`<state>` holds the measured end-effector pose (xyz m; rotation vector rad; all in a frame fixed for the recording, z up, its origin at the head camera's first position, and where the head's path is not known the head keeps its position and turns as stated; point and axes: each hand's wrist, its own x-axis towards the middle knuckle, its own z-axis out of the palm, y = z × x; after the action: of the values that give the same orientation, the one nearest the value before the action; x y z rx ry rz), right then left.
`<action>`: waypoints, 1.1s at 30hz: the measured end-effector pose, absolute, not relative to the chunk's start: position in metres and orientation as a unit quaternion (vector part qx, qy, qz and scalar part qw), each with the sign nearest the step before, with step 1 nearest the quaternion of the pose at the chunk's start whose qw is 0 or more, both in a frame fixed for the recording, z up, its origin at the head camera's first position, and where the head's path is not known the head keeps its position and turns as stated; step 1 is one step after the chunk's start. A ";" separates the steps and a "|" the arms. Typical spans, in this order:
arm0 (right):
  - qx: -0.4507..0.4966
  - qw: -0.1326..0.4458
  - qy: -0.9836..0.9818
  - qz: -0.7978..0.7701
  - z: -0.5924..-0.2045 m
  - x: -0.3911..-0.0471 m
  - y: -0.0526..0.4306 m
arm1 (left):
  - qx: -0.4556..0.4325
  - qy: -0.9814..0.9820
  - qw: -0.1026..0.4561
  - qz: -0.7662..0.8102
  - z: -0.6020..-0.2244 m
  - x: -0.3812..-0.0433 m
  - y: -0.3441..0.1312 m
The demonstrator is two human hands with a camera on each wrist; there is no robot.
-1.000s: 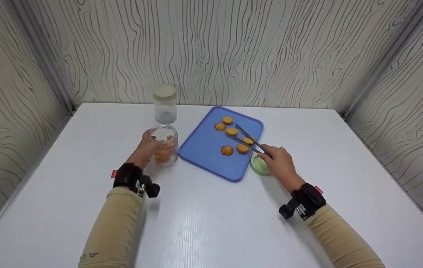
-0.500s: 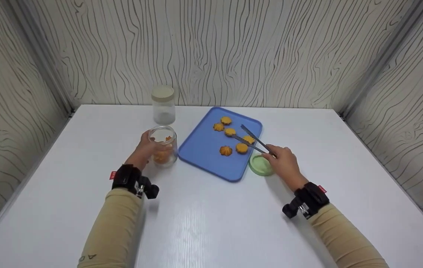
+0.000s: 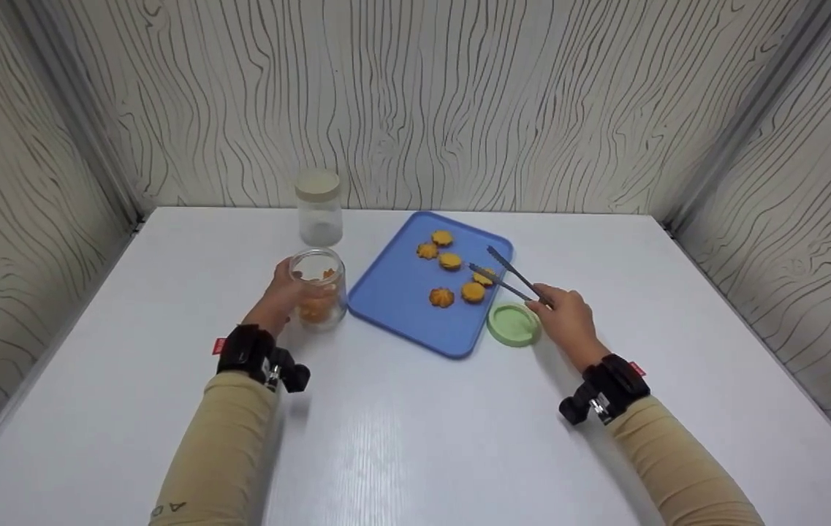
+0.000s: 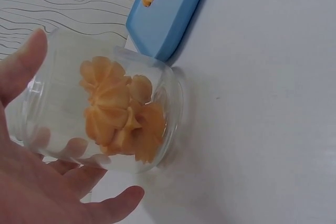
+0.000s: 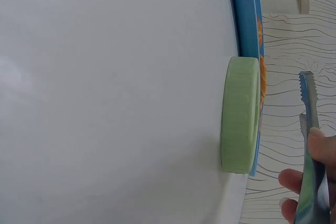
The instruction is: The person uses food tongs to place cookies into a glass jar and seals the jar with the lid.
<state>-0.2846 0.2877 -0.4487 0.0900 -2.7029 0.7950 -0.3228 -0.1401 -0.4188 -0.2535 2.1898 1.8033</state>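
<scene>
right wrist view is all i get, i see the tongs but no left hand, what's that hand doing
Observer: In the head view, the left hand grips a clear jar.
Operator: anything inside it
Observer: Yes, the left wrist view shows several cookies piled toward its base.
Operator: i only catch slivers of orange past the green lid, how many lie outside the jar
Observer: Six cookies show on the blue tray in the head view.
</scene>
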 end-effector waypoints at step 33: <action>-0.018 0.081 -0.958 0.275 -0.458 -0.299 0.305 | -0.102 0.757 0.145 0.629 -0.419 -0.326 -0.139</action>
<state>-0.2989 0.3050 -0.4575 -0.0535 -2.8627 0.8231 -0.3260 -0.1392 -0.4193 -0.2942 2.1824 1.8113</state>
